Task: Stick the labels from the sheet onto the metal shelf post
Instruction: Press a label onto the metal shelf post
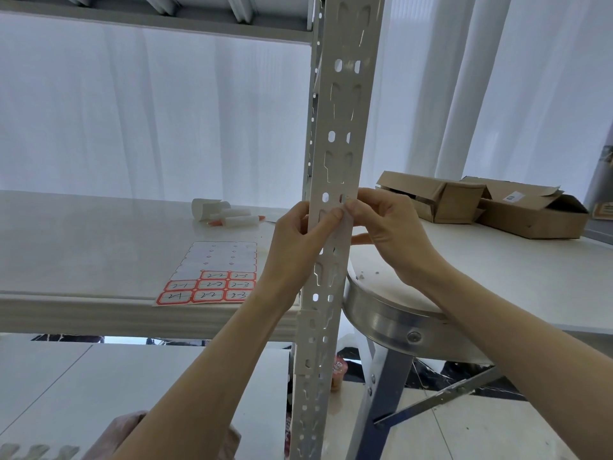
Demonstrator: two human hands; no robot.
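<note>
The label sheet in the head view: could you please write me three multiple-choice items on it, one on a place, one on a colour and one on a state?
1. Where does the label sheet lie?
A. On the shelf board, left of the metal shelf post
B. In a drawer
C. Hung on a wall hook

2. What colour are the borders of the labels left on it?
A. Blue
B. Red
C. Green

3. In what state is the sheet?
A. Full
B. Wholly peeled
C. Upper rows peeled, lower rows left

Key: 1 A, it lies flat on the board near its front edge; 2 B, red frames ring the handwritten labels; 3 C, only blank backing shows at the top.
</note>
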